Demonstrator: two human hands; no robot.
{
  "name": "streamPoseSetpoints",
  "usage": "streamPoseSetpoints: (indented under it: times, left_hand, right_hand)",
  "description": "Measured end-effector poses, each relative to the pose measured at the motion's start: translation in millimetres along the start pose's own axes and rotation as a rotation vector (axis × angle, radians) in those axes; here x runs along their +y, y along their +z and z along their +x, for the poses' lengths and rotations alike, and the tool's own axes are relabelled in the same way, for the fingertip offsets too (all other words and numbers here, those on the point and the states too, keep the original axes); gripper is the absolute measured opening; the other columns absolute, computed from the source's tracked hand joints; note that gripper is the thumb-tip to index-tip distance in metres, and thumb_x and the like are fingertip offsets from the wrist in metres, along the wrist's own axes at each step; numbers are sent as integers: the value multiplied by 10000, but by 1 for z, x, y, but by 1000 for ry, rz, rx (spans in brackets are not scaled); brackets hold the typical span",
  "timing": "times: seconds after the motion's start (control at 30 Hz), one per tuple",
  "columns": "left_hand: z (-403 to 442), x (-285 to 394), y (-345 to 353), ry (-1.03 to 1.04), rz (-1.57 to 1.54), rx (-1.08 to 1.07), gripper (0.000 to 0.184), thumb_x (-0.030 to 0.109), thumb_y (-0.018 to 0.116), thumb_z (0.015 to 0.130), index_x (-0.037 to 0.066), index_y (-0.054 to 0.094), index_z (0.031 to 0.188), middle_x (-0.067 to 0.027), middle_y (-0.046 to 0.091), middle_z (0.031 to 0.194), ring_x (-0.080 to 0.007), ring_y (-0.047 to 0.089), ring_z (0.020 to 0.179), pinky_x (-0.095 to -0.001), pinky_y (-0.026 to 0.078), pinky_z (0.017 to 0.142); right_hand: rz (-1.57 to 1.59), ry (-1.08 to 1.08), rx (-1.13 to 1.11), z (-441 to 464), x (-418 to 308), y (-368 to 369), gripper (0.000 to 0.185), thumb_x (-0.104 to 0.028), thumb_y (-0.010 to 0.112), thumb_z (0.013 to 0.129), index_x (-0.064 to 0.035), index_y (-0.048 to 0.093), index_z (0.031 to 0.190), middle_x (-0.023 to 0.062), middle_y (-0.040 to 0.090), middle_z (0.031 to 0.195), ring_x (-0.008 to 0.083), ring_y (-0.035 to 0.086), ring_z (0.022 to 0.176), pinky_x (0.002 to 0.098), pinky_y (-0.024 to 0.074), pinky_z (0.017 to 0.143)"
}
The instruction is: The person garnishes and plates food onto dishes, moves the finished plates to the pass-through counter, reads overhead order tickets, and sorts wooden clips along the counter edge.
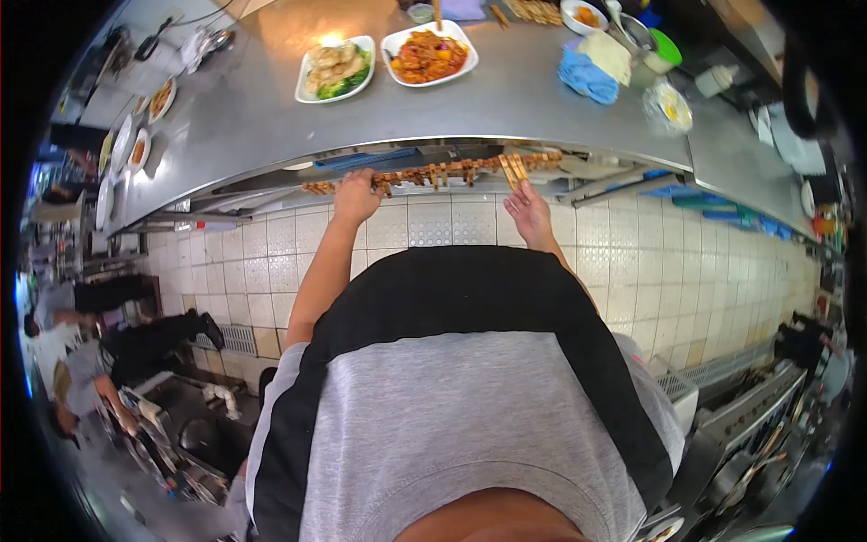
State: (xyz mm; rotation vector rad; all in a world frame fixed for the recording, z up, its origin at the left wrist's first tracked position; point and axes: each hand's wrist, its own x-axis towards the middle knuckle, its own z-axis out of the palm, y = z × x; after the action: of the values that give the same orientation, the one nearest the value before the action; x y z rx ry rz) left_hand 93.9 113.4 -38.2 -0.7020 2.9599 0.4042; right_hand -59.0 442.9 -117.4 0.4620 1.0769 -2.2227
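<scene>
Below the front edge of the steel counter runs a long row of wooden clothespins (442, 173), packed side by side. My left hand (357, 196) is at the left part of this row, its fingers closed over some of the pins. What lies under those fingers is partly hidden. Toward the row's right end, my right hand (530, 213) pinches a few lighter wooden clothespins (513, 170) between thumb and fingertips, fanned upward, while its other fingers curl loosely.
On the steel counter (244, 117) stand a plate of pale food with broccoli (335, 70) and a plate of red-sauced food (429, 55). A blue cloth (588, 75), a wrapped bowl (668, 107) and more clothespins (535, 11) lie farther right. Other people (135, 339) stand at left.
</scene>
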Motion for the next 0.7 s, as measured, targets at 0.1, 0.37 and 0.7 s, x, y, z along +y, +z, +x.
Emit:
streamPoseSetpoints:
  times: [0.1, 0.37, 0.7]
  left_hand:
    - [-3, -1, 2, 10, -19, 45, 373, 254, 651, 762, 64, 590, 1077, -141, 610, 1107, -328, 537, 1087, -469, 418, 918]
    - [1, -4, 4, 66, -62, 117, 393, 228, 664, 749, 82, 575, 1103, -129, 595, 1117, -313, 522, 1124, -457, 394, 957]
    - [-23, -79, -22, -34, -405, 447, 355, 88, 639, 783, 40, 579, 1130, -166, 575, 1137, -361, 530, 1092, -433, 425, 947]
  right_hand:
    - [-319, -23, 44, -5, -20, -12, 191, -244, 686, 856, -78, 606, 905, 5, 581, 743, 140, 588, 687, 309, 514, 675]
    - [-1102, -226, -339, -29, -121, 102, 137, -168, 665, 858, -44, 628, 900, 9, 612, 740, 100, 578, 639, 239, 471, 602]
    - [-1733, -1145, -494, 60, -117, 403, 221, -241, 626, 844, -32, 608, 914, 170, 651, 821, 351, 624, 783, 420, 481, 669]
